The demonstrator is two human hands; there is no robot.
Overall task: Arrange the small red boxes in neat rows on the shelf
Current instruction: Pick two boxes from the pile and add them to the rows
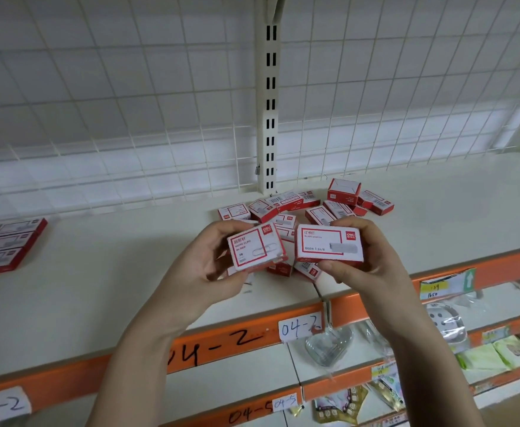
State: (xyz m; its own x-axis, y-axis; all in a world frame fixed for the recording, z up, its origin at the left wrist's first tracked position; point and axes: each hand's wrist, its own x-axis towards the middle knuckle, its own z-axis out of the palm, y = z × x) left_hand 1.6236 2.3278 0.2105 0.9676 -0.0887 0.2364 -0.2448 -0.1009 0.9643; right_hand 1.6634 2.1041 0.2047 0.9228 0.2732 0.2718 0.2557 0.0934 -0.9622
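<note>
Each hand pinches one small red-and-white cardboard box: left hand [209, 257] the paper-clip box [255, 246], right hand [366, 257] the staple box [329, 243], above the loose box heap [308, 208] on the white metal shelf [98, 272]; a neat row [3, 245] lies far left.

The left hand [212, 257] grips a paper clip box [256, 248] by its edges, and the right hand [366, 257] grips a staple box [329, 243] in the same way, both with the white label face up, above the white shelf [98, 288]. Behind them a loose pile of red boxes [308, 204] lies near the slotted post [269, 103]. At the far left, a neat row of boxes [3, 245] lies flat. The orange shelf edge [221, 346] carries handwritten "04-2"
</note>
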